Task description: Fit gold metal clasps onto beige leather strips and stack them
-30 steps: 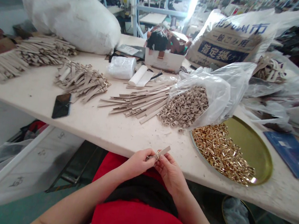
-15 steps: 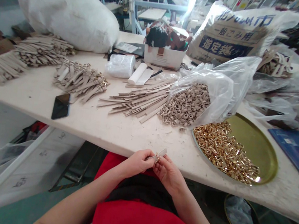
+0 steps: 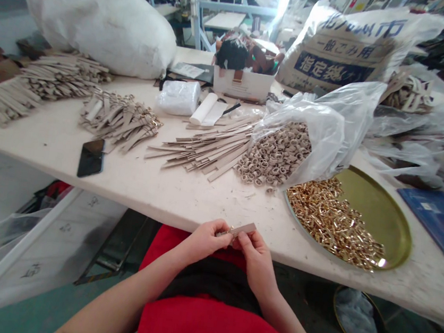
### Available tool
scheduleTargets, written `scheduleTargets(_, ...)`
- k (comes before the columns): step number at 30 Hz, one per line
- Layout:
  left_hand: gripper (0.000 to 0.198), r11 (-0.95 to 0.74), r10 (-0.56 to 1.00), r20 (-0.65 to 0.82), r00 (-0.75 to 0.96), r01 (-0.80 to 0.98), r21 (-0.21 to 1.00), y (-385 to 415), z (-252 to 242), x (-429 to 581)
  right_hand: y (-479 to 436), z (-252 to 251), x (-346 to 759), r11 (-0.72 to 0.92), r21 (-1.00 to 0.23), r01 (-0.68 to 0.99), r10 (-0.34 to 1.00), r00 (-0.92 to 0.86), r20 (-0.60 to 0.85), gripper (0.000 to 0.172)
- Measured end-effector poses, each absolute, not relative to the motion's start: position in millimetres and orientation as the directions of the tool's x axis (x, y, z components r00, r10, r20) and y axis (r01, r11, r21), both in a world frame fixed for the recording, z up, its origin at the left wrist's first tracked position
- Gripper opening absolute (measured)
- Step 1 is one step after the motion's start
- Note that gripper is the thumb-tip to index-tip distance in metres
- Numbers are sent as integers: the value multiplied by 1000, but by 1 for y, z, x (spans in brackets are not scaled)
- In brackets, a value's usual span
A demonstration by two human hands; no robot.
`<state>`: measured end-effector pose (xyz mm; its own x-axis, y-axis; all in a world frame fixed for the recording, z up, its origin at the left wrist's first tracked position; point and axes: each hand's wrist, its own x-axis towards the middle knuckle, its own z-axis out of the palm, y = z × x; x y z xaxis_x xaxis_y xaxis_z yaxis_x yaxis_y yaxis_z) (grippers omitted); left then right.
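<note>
Head view: pale, flat-topped worktable (image 3: 155, 193) spans the frame; bulging white plastic sack (image 3: 102, 24) at upper left, set well back, probably to spare the arms; round, olive-gold metal tray (image 3: 388, 207) at right, its rim presumably there to keep the heap of small, shiny gold metal fittings (image 3: 336, 222) from scattering; clear, crumpled plastic bag (image 3: 338, 129) right of centre, mouth toward the front, small taupe rings (image 3: 273, 153) spilling out, likely for easy picking; long, thin taupe strips (image 3: 203, 151) fanned at centre, ends loose, which should help in lifting singles; tangled pile of short taupe straps with gold ends (image 3: 120, 123) left of centre, apart from the rest, perhaps to avoid mixing.

Low centre, at the table's front edge: left hand (image 3: 208, 240) and right hand (image 3: 258, 259) nearly meet, both pinching one short, flat taupe strip (image 3: 248, 228) between them; the two-sided grip probably steadies so small a piece; strip looks matte, leather-like, narrow, square-cut at its exposed end, tilted toward upper right; other end largely hidden by fingers; tiny gold glint (image 3: 231, 228) beside the left fingertips; whether attached, cannot tell.
</note>
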<state>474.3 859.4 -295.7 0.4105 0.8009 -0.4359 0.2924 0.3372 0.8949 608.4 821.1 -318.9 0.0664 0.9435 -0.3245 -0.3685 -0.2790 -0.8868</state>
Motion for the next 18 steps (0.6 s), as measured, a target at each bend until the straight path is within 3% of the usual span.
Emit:
scheduleTargets(3, 18, 373, 776, -466, 425, 285, 883, 859, -295, 475, 820, -319, 610, -296, -877, -378, 945, 16, -326, 17)
scheduleTargets(9, 18, 270, 844, -396, 360, 353, 896, 854, -296, 478, 818, -316, 616, -61, -998, 13, 990, 132, -59, 7)
scheduleTargets(14, 26, 73, 868, -291, 404, 475, 877, 849, -286, 477, 823, -321, 620, -252, -949, -189, 965, 27, -262, 11)
scheduleTargets(18, 30, 67, 837, -295, 460, 450, 890, 858, -287, 475, 824, -314, 622, -75, -997, 25, 988, 139, -71, 9)
